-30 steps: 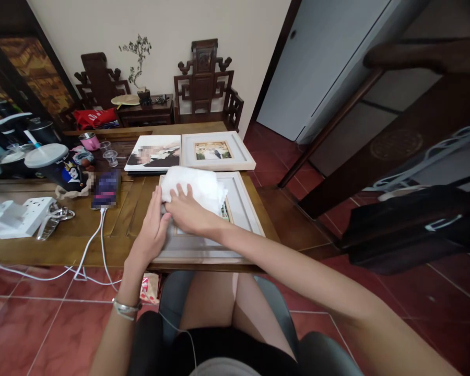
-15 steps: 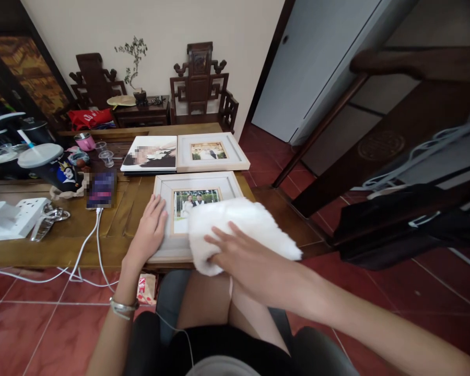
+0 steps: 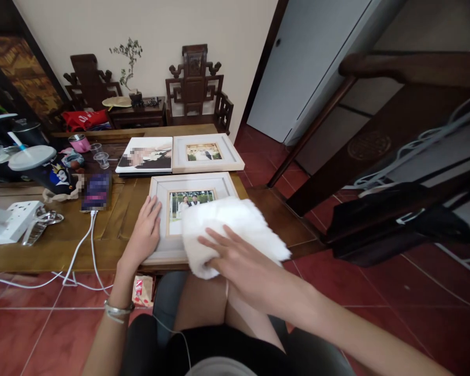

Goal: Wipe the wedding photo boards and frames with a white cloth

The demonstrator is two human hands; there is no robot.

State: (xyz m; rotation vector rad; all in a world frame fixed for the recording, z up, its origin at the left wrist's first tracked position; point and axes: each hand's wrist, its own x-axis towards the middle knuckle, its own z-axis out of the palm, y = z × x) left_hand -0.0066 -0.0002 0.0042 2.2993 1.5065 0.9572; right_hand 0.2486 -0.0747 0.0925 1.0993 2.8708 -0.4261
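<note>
A picture frame (image 3: 156, 184) with a pale wooden border and a photo of two people lies flat at the table's near edge. My left hand (image 3: 145, 227) rests on its left border, fingers stretched out and close together. A fluffy white cloth (image 3: 238, 214) covers the frame's lower right part and hangs past its edge. My right hand (image 3: 233, 257) presses on the cloth with fingers spread and the thumb tucked into a fold, gripping it. Part of the photo is hidden under the cloth.
Behind lie a second picture frame (image 3: 235, 156) and a white photo album (image 3: 147, 151). Leftward on the table (image 3: 117, 250) are a phone (image 3: 96, 190) with a white cable, a power strip (image 3: 13, 219), a lidded cup (image 3: 35, 156) and a pink mug (image 3: 79, 142). A wooden chair (image 3: 317, 183) stands at right.
The whole view has shifted slightly to the left. My right hand and the cloth stay at almost the same place on the frame, and my left hand stays on the border.
</note>
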